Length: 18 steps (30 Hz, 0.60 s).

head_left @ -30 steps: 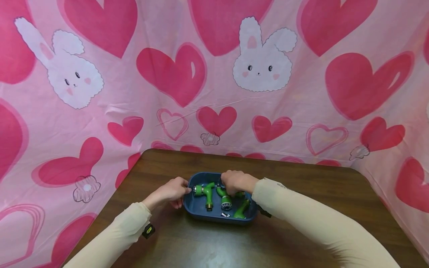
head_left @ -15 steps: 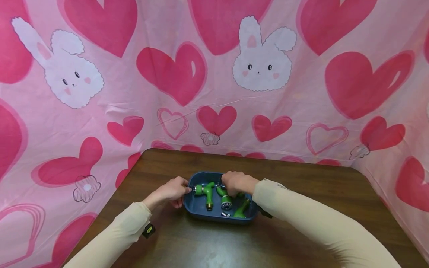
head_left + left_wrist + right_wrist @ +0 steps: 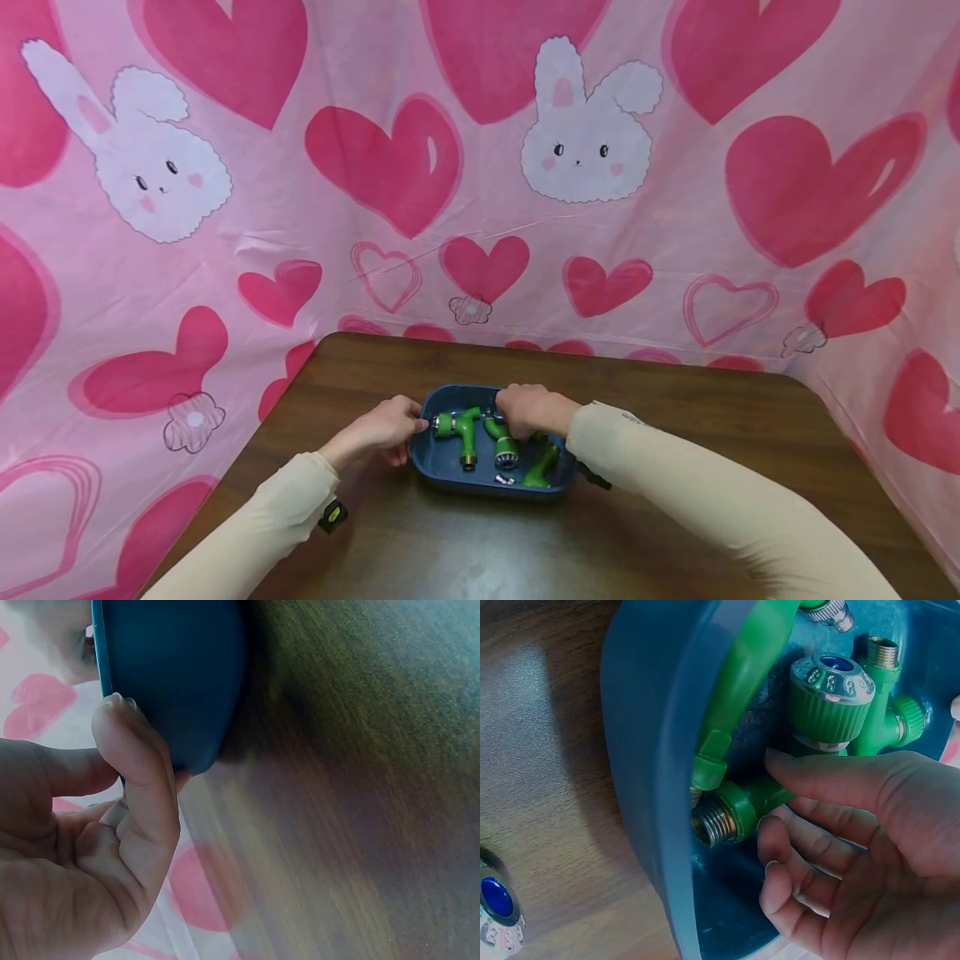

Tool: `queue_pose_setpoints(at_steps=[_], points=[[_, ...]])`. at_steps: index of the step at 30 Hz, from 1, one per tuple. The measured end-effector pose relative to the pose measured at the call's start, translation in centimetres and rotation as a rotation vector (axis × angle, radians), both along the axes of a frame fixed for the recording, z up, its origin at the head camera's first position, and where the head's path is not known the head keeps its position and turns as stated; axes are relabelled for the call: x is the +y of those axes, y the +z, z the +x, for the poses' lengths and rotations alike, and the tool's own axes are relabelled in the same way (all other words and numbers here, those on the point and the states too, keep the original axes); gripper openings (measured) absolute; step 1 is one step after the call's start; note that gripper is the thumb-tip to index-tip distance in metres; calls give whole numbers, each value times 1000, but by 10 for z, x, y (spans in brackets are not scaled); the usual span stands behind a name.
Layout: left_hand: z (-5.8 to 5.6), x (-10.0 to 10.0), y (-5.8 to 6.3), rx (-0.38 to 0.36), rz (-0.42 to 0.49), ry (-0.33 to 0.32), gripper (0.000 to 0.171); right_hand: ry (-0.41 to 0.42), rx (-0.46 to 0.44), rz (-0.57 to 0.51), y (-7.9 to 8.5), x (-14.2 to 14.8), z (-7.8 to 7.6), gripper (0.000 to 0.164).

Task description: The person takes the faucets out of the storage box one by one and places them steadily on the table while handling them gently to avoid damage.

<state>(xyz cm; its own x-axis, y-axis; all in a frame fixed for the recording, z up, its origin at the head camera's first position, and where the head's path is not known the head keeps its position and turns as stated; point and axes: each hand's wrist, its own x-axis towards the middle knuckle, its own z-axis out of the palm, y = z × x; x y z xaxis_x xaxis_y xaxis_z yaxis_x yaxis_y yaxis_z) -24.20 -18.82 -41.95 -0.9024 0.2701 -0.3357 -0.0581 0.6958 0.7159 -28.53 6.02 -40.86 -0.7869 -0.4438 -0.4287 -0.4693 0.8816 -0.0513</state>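
A blue plastic tub (image 3: 487,490) with several green taps in it stands on the table. At its left end my left hand (image 3: 385,427) pinches the rim between thumb and fingers; the left wrist view shows the tub wall (image 3: 172,682) close up. My right hand (image 3: 534,408) reaches inside, thumb and fingertips round the body of a green tap (image 3: 761,796) with a threaded end. Its chrome-ringed knob (image 3: 507,454) faces me. Left of it lies a tap (image 3: 467,433) with a brass end; to the right lies another green tap (image 3: 538,475), partly hidden.
A small silver piece (image 3: 504,480) lies on the tub floor near the front. On the brown table (image 3: 420,550), a chrome knob with a blue centre (image 3: 499,900) shows outside the tub in the right wrist view. Pink heart-patterned cloth (image 3: 480,200) hangs behind.
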Motion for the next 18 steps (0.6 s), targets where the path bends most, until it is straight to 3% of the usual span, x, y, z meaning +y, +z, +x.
queue_pose_setpoints(at_steps=[18], points=[[0, 1, 0, -4, -8, 8, 19, 48, -2, -47, -2, 7, -2, 13]])
